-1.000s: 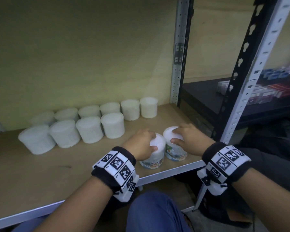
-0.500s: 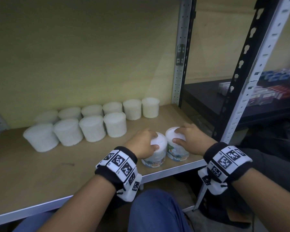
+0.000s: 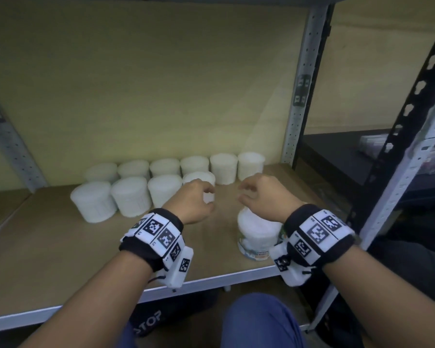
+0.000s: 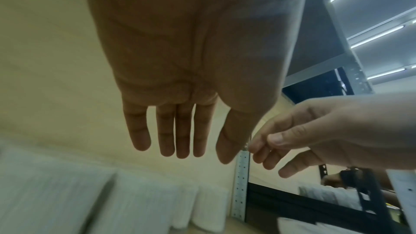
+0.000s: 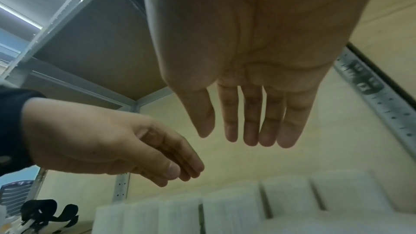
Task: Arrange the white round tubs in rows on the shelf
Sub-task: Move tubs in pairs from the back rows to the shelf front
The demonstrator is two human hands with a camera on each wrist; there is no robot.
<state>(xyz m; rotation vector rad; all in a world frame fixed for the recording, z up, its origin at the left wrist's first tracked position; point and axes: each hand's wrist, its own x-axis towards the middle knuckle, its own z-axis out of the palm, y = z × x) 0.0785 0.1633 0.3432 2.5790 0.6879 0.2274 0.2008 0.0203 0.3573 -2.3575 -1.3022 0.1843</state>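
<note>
Two rows of plain white round tubs stand at the back of the wooden shelf (image 3: 48, 259): a back row (image 3: 224, 167) against the wall and a front row (image 3: 128, 194) of several. A labelled white tub (image 3: 258, 232) stands near the shelf's front edge, partly under my right wrist band. My left hand (image 3: 201, 197) hovers in front of the front row's right-hand tub, fingers loose and holding nothing. My right hand (image 3: 251, 194) hovers above and beyond the labelled tub, also holding nothing. The wrist views show both palms bare: left hand (image 4: 178, 131), right hand (image 5: 247, 122).
A grey perforated upright (image 3: 304, 84) bounds the shelf at the back right. A black rack post (image 3: 412, 96) and a dark neighbouring shelf with small boxes (image 3: 377, 144) lie to the right. The shelf's metal front edge (image 3: 211, 280) runs above a blue-trousered knee (image 3: 256, 320).
Both hands have let go of the two labelled tubs at the front edge and risen up and forward. Only one of those tubs now shows plainly.
</note>
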